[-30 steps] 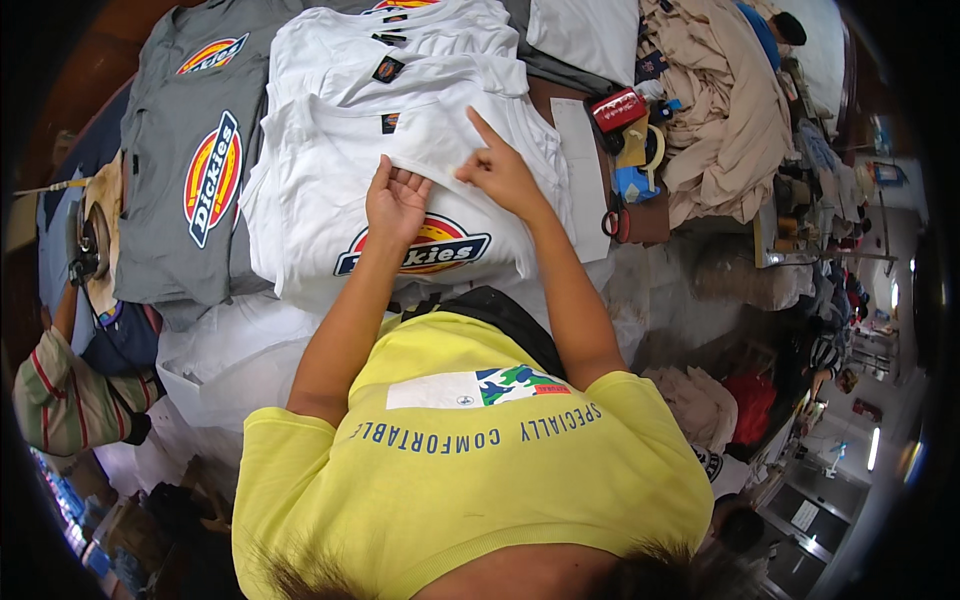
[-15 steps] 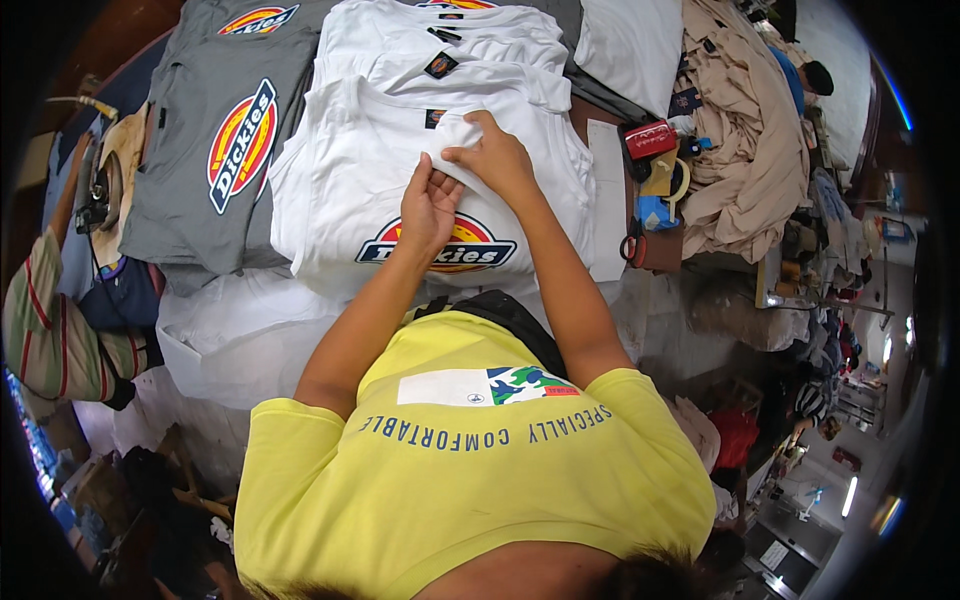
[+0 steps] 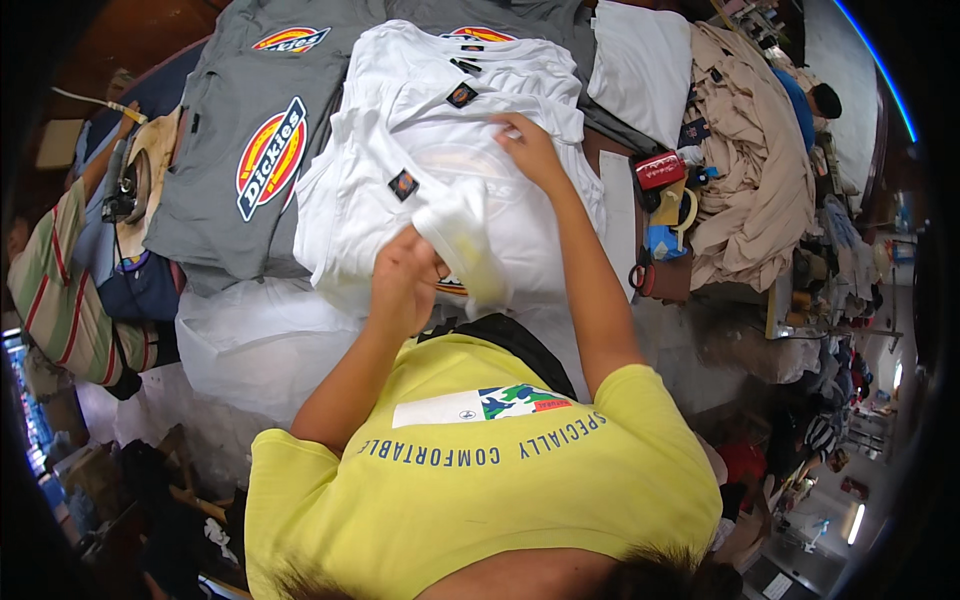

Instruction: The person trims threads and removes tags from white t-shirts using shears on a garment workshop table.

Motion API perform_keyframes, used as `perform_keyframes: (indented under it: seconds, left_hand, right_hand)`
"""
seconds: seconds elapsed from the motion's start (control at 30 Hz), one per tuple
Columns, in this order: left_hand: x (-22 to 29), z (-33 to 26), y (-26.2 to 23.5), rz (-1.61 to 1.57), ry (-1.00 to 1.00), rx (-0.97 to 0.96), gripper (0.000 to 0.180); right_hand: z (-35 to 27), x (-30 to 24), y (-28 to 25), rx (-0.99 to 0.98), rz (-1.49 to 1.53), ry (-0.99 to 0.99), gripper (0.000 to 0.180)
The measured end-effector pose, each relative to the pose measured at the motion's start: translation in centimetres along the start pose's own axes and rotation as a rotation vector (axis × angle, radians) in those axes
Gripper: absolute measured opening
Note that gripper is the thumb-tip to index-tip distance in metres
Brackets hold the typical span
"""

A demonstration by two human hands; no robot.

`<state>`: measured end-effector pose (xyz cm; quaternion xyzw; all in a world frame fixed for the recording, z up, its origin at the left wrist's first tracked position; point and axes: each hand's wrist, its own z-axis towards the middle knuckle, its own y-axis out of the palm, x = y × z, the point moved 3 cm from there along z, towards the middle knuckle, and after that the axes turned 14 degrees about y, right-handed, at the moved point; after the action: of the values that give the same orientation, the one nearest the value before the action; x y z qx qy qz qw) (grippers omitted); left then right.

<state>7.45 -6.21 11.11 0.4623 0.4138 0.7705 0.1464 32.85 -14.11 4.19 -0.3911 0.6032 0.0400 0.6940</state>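
A white sleeveless shirt (image 3: 355, 215) lies on top of a stack of white shirts, with a small dark neck label (image 3: 403, 185) on it. My left hand (image 3: 402, 282) is closed on the shirt's near edge and lifts a fold toward me. That raised fold is blurred and shows a yellowish patch. Farther right, my right hand (image 3: 530, 152) rests over the white fabric, its thumb and forefinger apart with nothing visible between them. The fold and my left hand mostly cover the colored chest print.
Grey printed shirts (image 3: 215, 170) lie at the left. To the right are a red box (image 3: 657, 170), a tape roll (image 3: 687, 208), scissors (image 3: 640, 278) and heaped beige cloth (image 3: 750, 170). Another person in a striped shirt (image 3: 60, 290) works at the far left beside an iron (image 3: 128, 185).
My left hand has drawn the shirt's neck area toward me, folding it over and moving its label nearer and left. My right hand has parted from the left, moving right and slightly farther away.
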Motion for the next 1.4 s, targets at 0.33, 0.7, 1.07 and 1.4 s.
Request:
perform_keyframes:
  seconds: [0.33, 0.7, 1.07, 1.4]
  left_hand:
    - [9.7, -3.9, 6.0, 0.159, 0.013, -0.373, 0.074]
    - [31.8, -8.4, -0.5, 0.483, 0.849, -0.237, 0.061]
    - [20.8, 16.0, -10.2, 1.048, -0.142, -0.376, 0.055]
    - [7.6, -0.3, -21.9, 1.156, -0.283, 0.349, 0.041]
  right_hand:
    - [-5.1, -9.2, 27.8, -1.198, 0.076, -0.085, 0.055]
    - [-8.9, -4.8, 3.6, -0.737, 0.517, 0.226, 0.037]
    - [-10.0, -11.6, -13.3, -0.244, 1.0, -0.058, 0.056]
    - [-17.4, 8.6, -4.5, -0.406, 0.957, 0.714, 0.058]
